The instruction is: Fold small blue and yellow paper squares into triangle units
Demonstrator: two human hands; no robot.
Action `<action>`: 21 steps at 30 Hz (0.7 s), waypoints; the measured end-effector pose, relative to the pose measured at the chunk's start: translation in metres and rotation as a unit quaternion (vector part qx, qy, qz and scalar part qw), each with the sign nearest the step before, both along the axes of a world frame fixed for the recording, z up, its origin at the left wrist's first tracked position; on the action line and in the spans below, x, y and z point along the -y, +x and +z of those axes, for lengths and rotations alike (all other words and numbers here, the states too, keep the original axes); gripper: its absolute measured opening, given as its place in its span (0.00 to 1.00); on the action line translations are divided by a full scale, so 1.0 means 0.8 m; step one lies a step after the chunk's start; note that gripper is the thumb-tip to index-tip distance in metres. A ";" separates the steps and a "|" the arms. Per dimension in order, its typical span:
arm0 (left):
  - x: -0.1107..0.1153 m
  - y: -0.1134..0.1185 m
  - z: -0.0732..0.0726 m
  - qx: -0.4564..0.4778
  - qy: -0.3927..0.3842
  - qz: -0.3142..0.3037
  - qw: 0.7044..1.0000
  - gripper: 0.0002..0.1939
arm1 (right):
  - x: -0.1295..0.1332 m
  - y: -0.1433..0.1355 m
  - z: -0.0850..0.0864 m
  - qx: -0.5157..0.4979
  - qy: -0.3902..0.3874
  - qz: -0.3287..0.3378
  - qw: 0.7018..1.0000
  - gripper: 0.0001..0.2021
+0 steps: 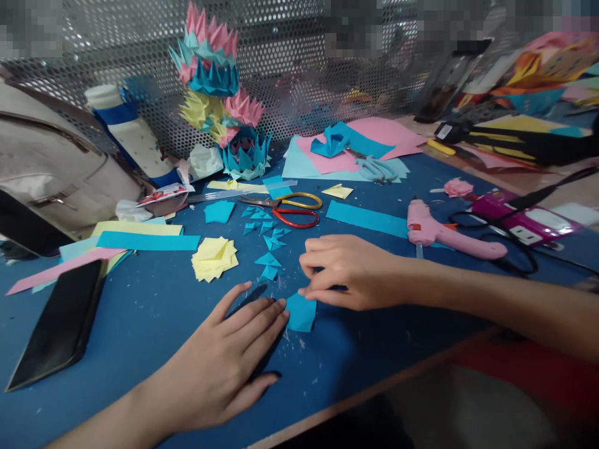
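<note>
A small blue paper piece [302, 313] lies on the blue table between my hands. My left hand [234, 355] is spread flat, its fingertips touching the paper's left edge. My right hand [349, 271] has its fingers bent, thumb and fingertips pinched at the paper's upper right corner. Above the paper, small folded blue triangles [269, 259] form a loose column. A stack of yellow paper squares [215, 258] lies beyond my left hand, and scissors [297, 209] with yellow and red handles lie behind the triangles.
A black phone [58, 321] and paper strips [150, 241] lie at left. A pink glue gun [449, 234] with cables is at right. Behind stand a glue bottle [133, 134] and a folded-paper tower [213, 78]. Coloured sheets [397, 134] lie at the back.
</note>
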State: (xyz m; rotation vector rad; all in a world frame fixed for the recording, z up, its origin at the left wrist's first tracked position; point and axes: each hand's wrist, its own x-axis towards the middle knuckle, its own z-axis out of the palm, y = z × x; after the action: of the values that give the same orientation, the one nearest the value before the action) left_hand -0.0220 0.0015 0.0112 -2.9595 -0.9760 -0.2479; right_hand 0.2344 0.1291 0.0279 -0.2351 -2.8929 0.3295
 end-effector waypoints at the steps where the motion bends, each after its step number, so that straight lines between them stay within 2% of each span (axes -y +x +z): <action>1: -0.001 0.000 0.000 -0.005 -0.010 -0.001 1.000 0.28 | 0.000 0.001 -0.001 -0.002 -0.018 0.000 1.000 0.15; 5: -0.005 0.004 0.000 -0.018 -0.043 0.007 0.999 0.34 | -0.004 0.001 -0.005 0.010 -0.134 -0.006 0.991 0.09; 9: -0.003 0.011 0.001 -0.027 -0.019 0.011 0.999 0.35 | -0.015 0.002 -0.005 0.038 -0.213 0.018 0.976 0.08; 15: 0.002 0.029 0.000 -0.024 -0.028 0.031 0.999 0.37 | -0.030 0.004 -0.011 0.022 -0.237 0.086 0.967 0.12; 21: 0.004 0.038 -0.003 -0.035 -0.026 0.038 0.998 0.37 | -0.025 0.002 -0.013 0.042 -0.208 0.072 0.974 0.12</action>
State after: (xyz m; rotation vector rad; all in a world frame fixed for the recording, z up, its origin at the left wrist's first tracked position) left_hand 0.0082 -0.0015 0.0086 -2.9461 -1.1011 -0.1177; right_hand 0.2361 0.1488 0.0172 -0.1061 -2.8974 0.9769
